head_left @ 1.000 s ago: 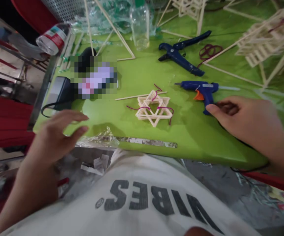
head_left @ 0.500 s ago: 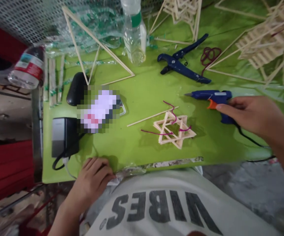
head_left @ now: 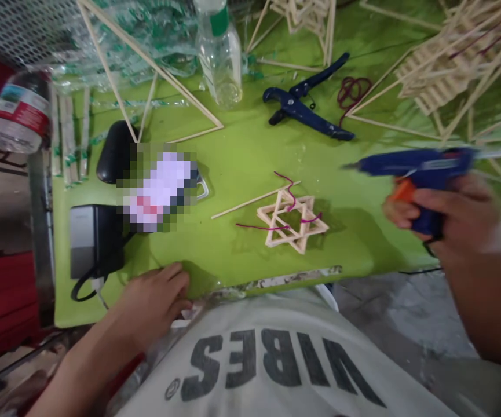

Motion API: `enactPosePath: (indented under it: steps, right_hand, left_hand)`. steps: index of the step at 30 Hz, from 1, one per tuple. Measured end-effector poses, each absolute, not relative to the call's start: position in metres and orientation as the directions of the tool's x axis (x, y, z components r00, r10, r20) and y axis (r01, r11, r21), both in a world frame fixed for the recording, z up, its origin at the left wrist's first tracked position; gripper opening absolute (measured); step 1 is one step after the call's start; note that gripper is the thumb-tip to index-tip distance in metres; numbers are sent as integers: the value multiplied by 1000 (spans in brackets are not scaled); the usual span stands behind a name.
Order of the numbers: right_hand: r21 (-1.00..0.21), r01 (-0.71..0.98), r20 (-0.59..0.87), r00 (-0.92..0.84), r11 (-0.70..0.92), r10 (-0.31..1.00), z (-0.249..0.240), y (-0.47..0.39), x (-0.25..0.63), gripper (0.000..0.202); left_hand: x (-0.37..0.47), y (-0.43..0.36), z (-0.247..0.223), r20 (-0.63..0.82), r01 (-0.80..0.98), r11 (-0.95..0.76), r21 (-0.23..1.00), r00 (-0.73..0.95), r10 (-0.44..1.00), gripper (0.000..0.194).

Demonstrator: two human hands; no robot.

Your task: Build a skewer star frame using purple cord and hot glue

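My right hand point(head_left: 467, 214) is wrapped round the handle of a blue hot glue gun point(head_left: 424, 163), with fingers at its orange trigger. The gun is raised over the table's right part, its nozzle pointing left. My left hand point(head_left: 157, 292) rests on the front edge of the green table point(head_left: 250, 145), fingers loosely bent and the thumb apart from them; no held thing shows. Between the hands lies a star-shaped frame of wooden sticks point(head_left: 291, 223) with purple strings tied to it. A single thin stick point(head_left: 254, 200) lies just behind the star.
Blue cutters point(head_left: 304, 110) and a dark red cord point(head_left: 352, 95) lie farther back. A clear bottle point(head_left: 219, 63), a triangular stick frame point(head_left: 154, 63) and stick structures point(head_left: 432, 81) stand behind. At left are a blurred phone point(head_left: 161, 188), a black charger point(head_left: 98, 240) and a labelled bottle point(head_left: 15, 113).
My right hand has lifted the glue gun off the table and its fingers now wrap the handle and trigger. The view has shifted slightly right; my left hand stays at the table edge.
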State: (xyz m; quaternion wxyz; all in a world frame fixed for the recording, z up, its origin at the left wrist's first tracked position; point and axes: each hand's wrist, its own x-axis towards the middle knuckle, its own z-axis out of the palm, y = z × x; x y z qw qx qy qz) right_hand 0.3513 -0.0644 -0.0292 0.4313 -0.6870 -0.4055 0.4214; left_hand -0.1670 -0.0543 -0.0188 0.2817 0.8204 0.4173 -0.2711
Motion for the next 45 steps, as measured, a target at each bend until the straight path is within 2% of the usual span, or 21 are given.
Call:
enactPosePath:
  steps: [2,5,7,8,10,12,13,14,16,17,18,20,21,24,27,30,33,38,41,45]
  right_hand:
    - [-946,0,-319,190,-325,929,-26,-61,353,11]
    - [-991,-124,-82,209,-57,975,-19,-51,362,18]
    - [-993,-105,-61,23,-58,998,-18,-42,368,16]
    - [-991,-89,-89,-125,-100,988,-19,-36,370,14]
    - [-976,-151,-107,-294,-157,950,-27,-26,370,12]
    - [-972,-138,-136,-320,-188,937,-41,-20,363,16]
    - [-976,-111,-154,-273,-190,950,-48,-19,359,19]
    - [-982,-88,-145,-236,-170,961,-55,-19,355,18]
    - [-990,-58,-115,-180,-127,977,-67,-23,351,20]
    - [-991,-56,-108,-181,-120,977,-71,-25,351,22]
    - [-991,-52,-113,-196,-125,974,-75,-27,352,25]
    - [-988,-51,-130,-229,-145,965,-81,-30,354,35]
    - [-988,-52,-133,-215,-147,968,-82,-30,354,39]
    - [-988,-93,-119,-61,-125,991,-83,-26,347,49]
    - [-982,-146,-135,104,-119,985,-80,-19,332,51]
    - [-981,-163,-138,192,-107,972,-79,-14,319,49]
    - [-984,-159,-106,188,-77,976,-80,-12,316,47]
    - [-985,-161,-72,54,-62,996,-81,-19,327,40]
    - [-989,-132,-54,-48,-60,997,-75,-27,336,36]
    - [-999,-40,28,-156,22,987,-59,-37,351,33]
  left_hand:
    - [-164,-58,-20,-678,867,-451,213,464,571,19]
    - [-159,-68,-24,-634,905,-409,120,387,670,9]
    - [-156,-73,-26,-622,920,-384,79,347,702,6]
    - [-154,-74,-25,-625,926,-373,64,328,708,7]
    - [-148,-72,-18,-652,933,-359,28,289,701,8]
    - [-139,-64,-5,-665,936,-353,0,264,699,13]
    - [-133,-58,3,-654,940,-342,7,263,710,16]
    - [-125,-51,11,-639,943,-331,37,277,718,20]
    - [-104,-36,22,-623,927,-332,175,365,691,27]
    - [-93,-30,24,-595,899,-352,260,436,675,34]
    - [-80,-24,24,-481,860,-384,336,508,714,48]
    - [-55,-19,15,-169,789,-460,407,560,811,87]
    - [-44,-18,7,-71,754,-478,451,564,822,106]
    - [-20,-18,-18,-62,708,-446,548,566,822,126]
    - [-11,-16,-36,-58,669,-499,551,628,776,142]
    - [-9,-14,-45,62,599,-574,558,660,748,136]
    - [-9,-14,-54,176,554,-609,568,641,747,130]
    - [-13,-19,-66,256,512,-592,622,581,772,106]
    - [-15,-20,-70,272,517,-617,593,593,758,105]
    - [-16,-19,-70,278,528,-610,591,576,768,101]
